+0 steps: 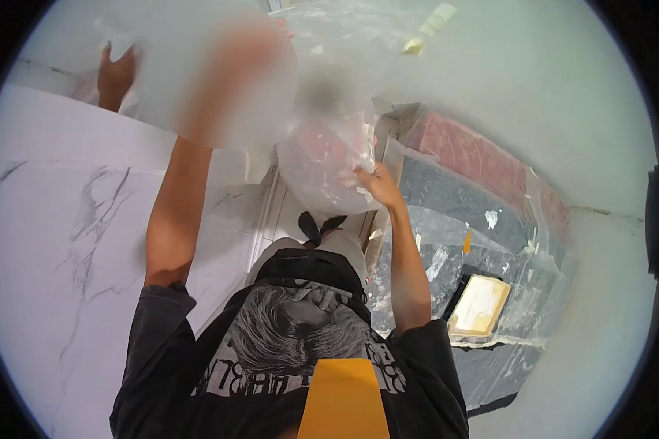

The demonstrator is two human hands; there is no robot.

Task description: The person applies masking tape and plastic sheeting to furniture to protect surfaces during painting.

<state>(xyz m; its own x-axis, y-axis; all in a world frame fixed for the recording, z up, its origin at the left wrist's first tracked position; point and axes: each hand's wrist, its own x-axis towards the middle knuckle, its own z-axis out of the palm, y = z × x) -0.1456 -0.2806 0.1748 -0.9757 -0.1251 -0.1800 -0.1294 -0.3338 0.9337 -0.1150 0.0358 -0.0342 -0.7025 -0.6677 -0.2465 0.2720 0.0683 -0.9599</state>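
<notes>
Clear plastic sheeting (pixel 322 164) hangs bunched in front of me, with small pale scraps stuck to it. My right hand (pixel 377 183) grips its right-hand edge, with the fingers closed on the film. My left arm reaches up and forward. A milky blur covers my left hand (pixel 252 47), so its fingers and anything in them cannot be made out. More clear film with bits of yellowish tape (pixel 413 47) spreads beyond the hands, near the pale wall.
At the left is a white marble-patterned surface (pixel 66 241). Plastic-covered red and grey furniture (pixel 454 212) stands at the right, carrying a yellow-rimmed rectangular item (pixel 479 306) with white residue. Another hand (pixel 116 73) shows at upper left. A flat orange-yellow piece (pixel 344 399) crosses my shirt.
</notes>
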